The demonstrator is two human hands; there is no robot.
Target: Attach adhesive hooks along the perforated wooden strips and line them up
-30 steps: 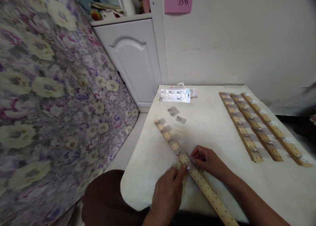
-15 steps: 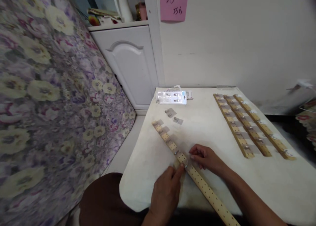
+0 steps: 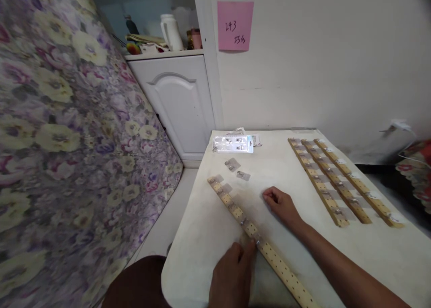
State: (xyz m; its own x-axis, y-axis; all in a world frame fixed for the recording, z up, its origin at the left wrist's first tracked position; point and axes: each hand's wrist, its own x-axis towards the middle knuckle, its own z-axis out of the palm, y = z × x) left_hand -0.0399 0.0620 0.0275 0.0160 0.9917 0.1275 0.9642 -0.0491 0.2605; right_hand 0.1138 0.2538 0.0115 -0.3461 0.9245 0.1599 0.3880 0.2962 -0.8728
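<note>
A long wooden strip [image 3: 279, 265] with rows of small holes lies slantwise across the table. Small metal hooks on clear pads [image 3: 232, 204] sit across its far half. My left hand [image 3: 232, 272] is closed, its fingertips at the metal hook [image 3: 257, 242] nearest me on the strip. To the right of the strip, my right hand [image 3: 283, 207] is held with its fingers curled together; whatever they may hold is hidden. Beyond the strip lie two loose hooks, one on a clear pad [image 3: 232, 165] and a nearer one [image 3: 243, 176].
Three similar strips [image 3: 316, 178] with hooks lie side by side on the right of the white table [image 3: 188, 254]. A clear blister pack [image 3: 232, 144] with hooks lies at the back left. Floral curtain [image 3: 84, 142] hangs on the left, beside a white cabinet [image 3: 178, 101].
My right hand has drawn back from the strip, a little to the right, and its fingers have curled in. My left hand stays at the same hook. The view has tilted up slightly.
</note>
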